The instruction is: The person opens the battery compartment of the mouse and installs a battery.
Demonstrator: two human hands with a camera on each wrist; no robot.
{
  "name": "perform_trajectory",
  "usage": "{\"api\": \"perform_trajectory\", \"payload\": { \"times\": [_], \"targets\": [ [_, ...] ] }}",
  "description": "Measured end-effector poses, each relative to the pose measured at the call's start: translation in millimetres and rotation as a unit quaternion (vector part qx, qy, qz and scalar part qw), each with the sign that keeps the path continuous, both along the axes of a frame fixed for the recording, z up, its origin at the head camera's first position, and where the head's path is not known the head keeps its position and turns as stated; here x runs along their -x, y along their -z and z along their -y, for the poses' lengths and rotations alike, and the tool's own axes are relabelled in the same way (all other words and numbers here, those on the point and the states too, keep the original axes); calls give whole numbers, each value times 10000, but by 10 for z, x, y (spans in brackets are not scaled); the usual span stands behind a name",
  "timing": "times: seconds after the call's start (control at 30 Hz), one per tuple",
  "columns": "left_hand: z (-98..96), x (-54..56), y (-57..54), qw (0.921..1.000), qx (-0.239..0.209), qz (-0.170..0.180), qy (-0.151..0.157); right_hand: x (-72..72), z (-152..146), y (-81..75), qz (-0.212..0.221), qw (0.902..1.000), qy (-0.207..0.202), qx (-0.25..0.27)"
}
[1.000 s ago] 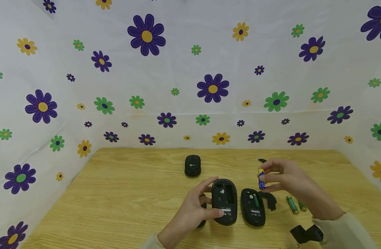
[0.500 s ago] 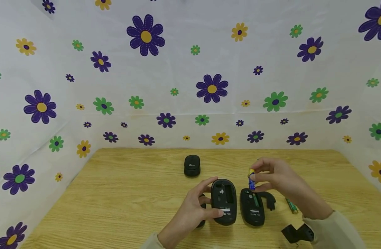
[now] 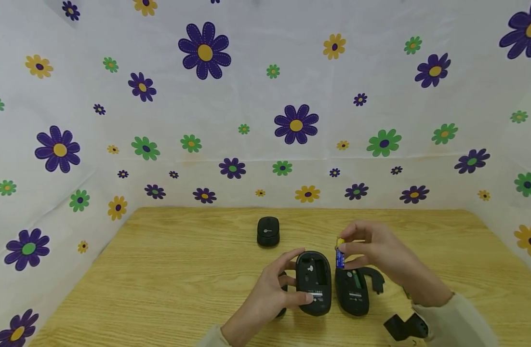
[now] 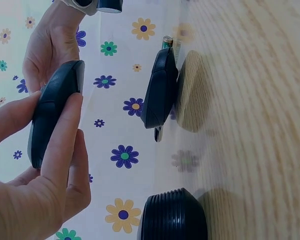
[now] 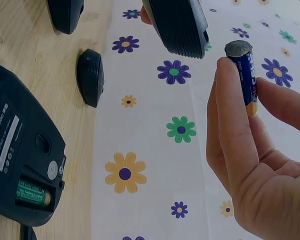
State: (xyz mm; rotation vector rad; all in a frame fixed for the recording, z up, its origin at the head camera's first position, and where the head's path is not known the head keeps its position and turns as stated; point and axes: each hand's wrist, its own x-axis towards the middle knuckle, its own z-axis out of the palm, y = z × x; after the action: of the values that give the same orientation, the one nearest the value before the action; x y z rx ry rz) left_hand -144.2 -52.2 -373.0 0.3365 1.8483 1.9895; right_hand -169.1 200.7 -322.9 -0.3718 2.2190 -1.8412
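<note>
My left hand (image 3: 267, 291) holds a black computer mouse (image 3: 314, 301), underside toward me, its battery bay uncovered and vacant. Thumb and fingers grip its sides, also seen in the left wrist view. In my right hand (image 3: 380, 250) a blue-and-yellow battery (image 3: 340, 259) is pinched upright between thumb and fingertips, just right of the held mouse. The right wrist view shows this battery (image 5: 247, 75) with its flat silver end up. Below it, a second mouse (image 3: 353, 301) lies bottom-up on the table, a green battery (image 5: 32, 193) in its bay.
A curved black cover (image 3: 375, 280) lies beside the second mouse. Farther back stands another black mouse (image 3: 268, 231). One more dark mouse (image 3: 284, 289) is mostly behind my left hand. Loose green batteries are nearly hidden by my right wrist. A flower-patterned cloth (image 3: 235, 120) surrounds the wooden table (image 3: 170, 270).
My right hand has moved left with the blue-and-yellow battery, from above the curved cover to beside the held mouse. The left hand and its mouse have stayed in place.
</note>
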Motion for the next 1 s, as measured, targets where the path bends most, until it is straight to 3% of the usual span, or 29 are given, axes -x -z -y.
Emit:
{"api": "perform_trajectory", "payload": {
  "times": [0.77, 1.0],
  "targets": [
    [-15, 28, -5, 9999, -52, 109, 48, 19, 185, 6, -88, 9991, -330, 261],
    [-3, 21, -16, 9998, 72, 195, 19, 4, 246, 11, -460, 9981, -400, 31]
  ]
}}
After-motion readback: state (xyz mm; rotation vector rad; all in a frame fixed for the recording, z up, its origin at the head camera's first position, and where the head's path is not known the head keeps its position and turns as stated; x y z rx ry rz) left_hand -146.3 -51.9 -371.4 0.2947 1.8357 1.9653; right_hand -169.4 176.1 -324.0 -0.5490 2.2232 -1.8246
